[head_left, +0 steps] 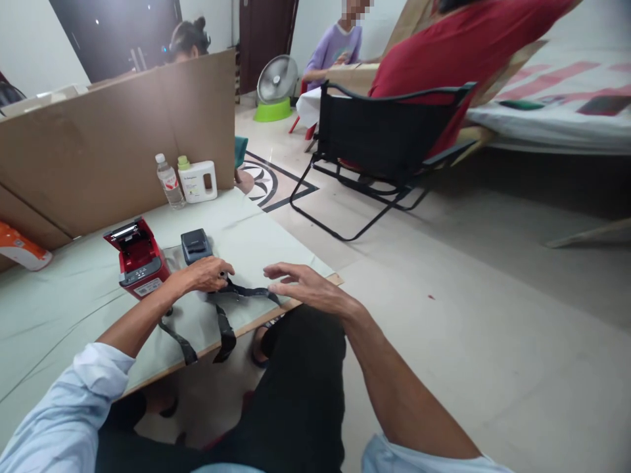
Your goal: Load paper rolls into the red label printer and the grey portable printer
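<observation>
My left hand (210,274) is closed around the end of a black strap (246,291) on the low table (73,295), just in front of a small black printer (196,246). My right hand (300,282) hovers over the strap near the table's right corner with its fingers stretched out, touching or almost touching the strap. More of the strap (224,335) hangs over the table's near edge. A red printer (138,257) with its lid up stands left of my left hand.
A water bottle (169,181) and a white jug (198,180) stand against a cardboard wall (113,138). An orange-white object (20,248) lies far left. A black folding chair (384,151) holds a person in red; a fan (276,85), another seated person and a bed (557,112) lie beyond.
</observation>
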`<act>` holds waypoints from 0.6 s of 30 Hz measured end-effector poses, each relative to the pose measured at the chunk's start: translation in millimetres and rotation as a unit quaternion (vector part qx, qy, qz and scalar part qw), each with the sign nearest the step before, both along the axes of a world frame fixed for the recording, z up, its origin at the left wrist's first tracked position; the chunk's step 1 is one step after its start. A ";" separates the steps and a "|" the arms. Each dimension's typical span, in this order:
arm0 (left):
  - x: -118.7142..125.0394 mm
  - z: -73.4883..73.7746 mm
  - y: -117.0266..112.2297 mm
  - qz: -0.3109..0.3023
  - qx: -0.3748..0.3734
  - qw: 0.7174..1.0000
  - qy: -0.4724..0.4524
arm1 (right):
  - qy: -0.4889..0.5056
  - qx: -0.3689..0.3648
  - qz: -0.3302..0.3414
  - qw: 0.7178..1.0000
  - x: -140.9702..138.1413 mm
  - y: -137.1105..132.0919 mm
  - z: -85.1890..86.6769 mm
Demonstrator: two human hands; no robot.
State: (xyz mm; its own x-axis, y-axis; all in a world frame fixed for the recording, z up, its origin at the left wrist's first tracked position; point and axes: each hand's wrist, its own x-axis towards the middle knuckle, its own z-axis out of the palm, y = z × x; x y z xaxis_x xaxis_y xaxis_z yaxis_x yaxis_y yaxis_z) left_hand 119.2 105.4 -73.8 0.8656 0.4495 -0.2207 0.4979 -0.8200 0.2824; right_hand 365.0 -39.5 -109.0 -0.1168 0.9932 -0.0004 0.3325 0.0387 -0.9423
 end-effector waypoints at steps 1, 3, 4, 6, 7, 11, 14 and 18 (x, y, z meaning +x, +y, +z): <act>-3.6 1.3 -0.3 0.009 -0.001 1.000 -0.008 | 0.005 0.008 0.003 1.000 -2.2 4.7 0.6; -13.7 7.6 -0.7 0.030 -0.007 0.999 -0.030 | 0.010 0.012 0.018 1.000 -8.3 16.3 0.4; -20.3 12.3 -0.8 0.040 -0.012 0.998 -0.041 | 0.010 0.009 0.026 1.000 -11.8 22.6 -0.4; -36.6 22.9 -1.0 0.063 -0.026 0.996 -0.057 | 0.003 0.002 0.043 0.999 -19.0 35.3 -3.3; -45.8 28.2 -1.2 0.076 -0.030 0.995 -0.063 | -0.005 -0.002 0.051 0.999 -22.5 41.1 -5.4; -78.9 39.1 -3.4 0.124 -0.039 0.989 -0.072 | -0.043 -0.016 0.086 0.995 -35.8 56.7 -15.5; -89.7 34.2 -8.3 0.134 -0.050 0.988 -0.065 | -0.044 -0.011 0.112 0.993 -46.5 60.3 -20.3; -90.3 25.1 -16.4 0.137 -0.025 0.988 -0.067 | -0.036 0.019 0.130 0.991 -60.6 58.1 -19.4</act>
State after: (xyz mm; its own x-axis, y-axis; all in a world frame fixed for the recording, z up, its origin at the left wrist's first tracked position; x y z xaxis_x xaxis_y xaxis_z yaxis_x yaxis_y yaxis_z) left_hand 28.9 89.0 -48.7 0.7366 0.6616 -0.1400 0.6536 -0.6433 0.3986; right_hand 304.4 18.6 -128.4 -0.3701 0.9288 0.0191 0.3728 0.1673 -0.9127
